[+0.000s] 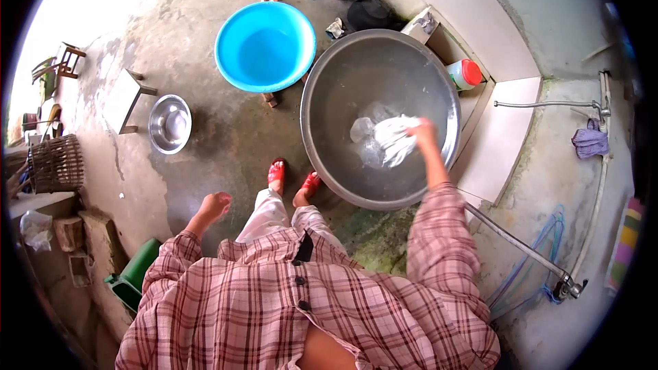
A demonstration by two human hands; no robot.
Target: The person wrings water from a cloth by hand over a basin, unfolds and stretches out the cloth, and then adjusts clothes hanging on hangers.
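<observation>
My right hand [425,133] is closed on one end of a bunched white cloth [395,138] inside a large grey metal basin [310,133]. The cloth hangs in loose folds toward the middle of the basin. Beside and partly under it lies a pale, see-through crumpled patch [365,128], like thin plastic film. My left hand [218,204] hangs away from the basin at my left side, its fingers curled in with nothing showing in them.
A bright blue plastic tub [265,46] stands beyond the basin, to the left. Farther left are a small steel bowl [159,123] and a low stool [123,101]. A red-lidded jar [464,75] sits by the basin's right rim. Metal taps [569,288] project from the right wall.
</observation>
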